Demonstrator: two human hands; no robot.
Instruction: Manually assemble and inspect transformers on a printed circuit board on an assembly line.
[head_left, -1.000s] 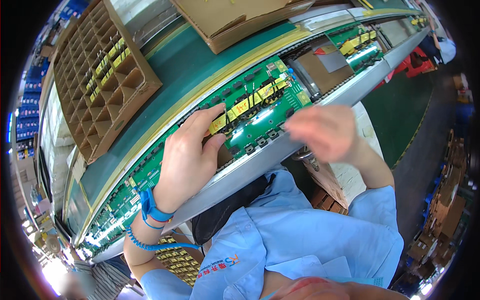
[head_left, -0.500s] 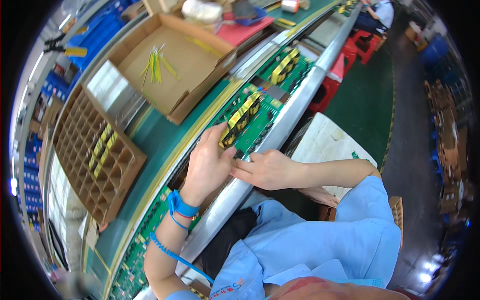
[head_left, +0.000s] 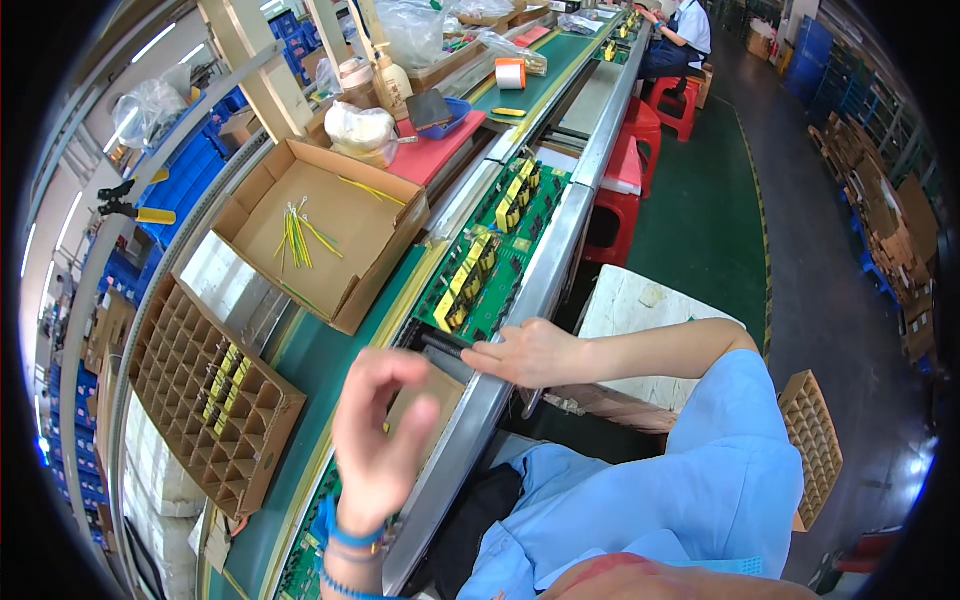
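Observation:
Just left of the middle, my left hand (head_left: 380,435) is raised above the conveyor line, thumb and fingers apart with nothing between them; motion blurs it. A blue wrist strap (head_left: 345,528) with a coiled cord circles that wrist. My right hand (head_left: 537,354) lies at the metal rail (head_left: 552,265), its fingers curled and pressed together. Its fingertips meet the end of a black bar (head_left: 442,343); what they hold, if anything, is hidden. Beyond it sits a green circuit board (head_left: 492,302) with yellow-and-black transformers (head_left: 467,284). Another green circuit board (head_left: 545,195) lies farther along.
On the left, an open cardboard box (head_left: 335,290) holds yellow-green wires (head_left: 295,237). Nearer stands a divided cardboard tray (head_left: 165,345) with several yellow parts. A white block (head_left: 640,300) and red stools (head_left: 625,165) stand right of the rail. A co-worker (head_left: 688,30) sits at the far end.
My left hand has left the circuit board and moved back toward me, opening. The board now sits farther from my hands along the line. My right hand stays at the rail. The view has shifted.

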